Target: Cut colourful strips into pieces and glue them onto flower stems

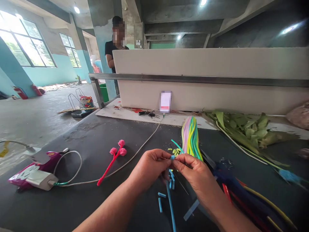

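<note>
Pinching grip recorded. Left hand (149, 167) and right hand (193, 169) are clamped on a blue pipe cleaner (171, 206) near cut blue pieces (160, 204).

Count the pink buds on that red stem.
3 pink buds at the far end of the red stem: one left, one top, one right. None looks hidden.
</note>
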`<state>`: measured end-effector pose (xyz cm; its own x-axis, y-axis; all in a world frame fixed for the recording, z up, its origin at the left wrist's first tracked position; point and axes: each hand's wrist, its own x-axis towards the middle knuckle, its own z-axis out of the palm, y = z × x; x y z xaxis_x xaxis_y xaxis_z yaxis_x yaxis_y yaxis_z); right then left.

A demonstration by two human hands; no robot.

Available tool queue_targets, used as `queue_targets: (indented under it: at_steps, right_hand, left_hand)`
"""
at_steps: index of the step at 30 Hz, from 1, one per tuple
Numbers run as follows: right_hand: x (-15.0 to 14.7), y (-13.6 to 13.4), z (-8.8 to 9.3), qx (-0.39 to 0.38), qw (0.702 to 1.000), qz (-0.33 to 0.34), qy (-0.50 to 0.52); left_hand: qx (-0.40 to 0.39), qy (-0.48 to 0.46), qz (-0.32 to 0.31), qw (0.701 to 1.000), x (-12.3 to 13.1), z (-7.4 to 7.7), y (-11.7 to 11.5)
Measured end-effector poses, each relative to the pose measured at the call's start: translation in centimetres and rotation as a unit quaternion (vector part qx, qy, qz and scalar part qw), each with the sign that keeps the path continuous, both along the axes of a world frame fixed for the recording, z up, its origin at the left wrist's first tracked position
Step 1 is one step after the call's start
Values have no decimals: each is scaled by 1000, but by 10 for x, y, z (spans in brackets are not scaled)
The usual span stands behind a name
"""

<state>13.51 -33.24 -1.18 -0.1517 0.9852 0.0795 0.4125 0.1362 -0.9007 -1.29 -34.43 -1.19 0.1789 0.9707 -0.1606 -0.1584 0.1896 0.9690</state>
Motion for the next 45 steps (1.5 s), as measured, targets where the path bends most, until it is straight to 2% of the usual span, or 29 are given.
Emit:
queue_targets:
  at_steps: [5,10,13,17,21,36,45]
  right_hand:
    - [-1,-2,4,11,1000,12,-13]
    - [1,2,-2,21,1000,4,-2]
    - [3,5,-7,8,1000,7,-5]
    - [4,6,-8,-23,1000,18,3]
    - [3,6,-7,-8,1000,1,0]
    - [2,-2,-1,1,1000,8,-11]
    - [4,-1,-5,-20,999,17,36]
  left_hand:
    - [-8,-1,-1,1000,1,2,-2]
    - [1,-25,-1,1000,0,-2,0]
    - [16,-22,-19,999,-2,-4,2]
    - [24,-28,-13,999,-3,-5,2]
    - [26,-36,-20,999,-2,-6,2]
    - [-1,5,-15,1000,2,-5,1]
    - [11,2,-25,1000,2,-3,-1]
